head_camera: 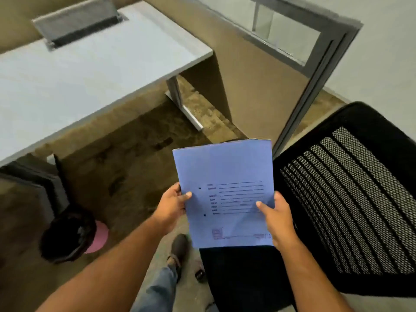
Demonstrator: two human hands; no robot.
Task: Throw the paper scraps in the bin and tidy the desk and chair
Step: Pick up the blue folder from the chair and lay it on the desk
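My left hand and right hand pinch a blue printed paper folder above the black mesh office chair. Near left, a pink bin with black liner stands on brown mottled floor; farther left, the grey desk.

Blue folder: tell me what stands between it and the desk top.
Nothing visible does. Both hands, left and right, hold the blue folder above the chair seat; only open floor lies before the bare desk top.

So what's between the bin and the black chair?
In the head view, between the bin and the chair are bare floor, the person's shoe, and the held blue folder.
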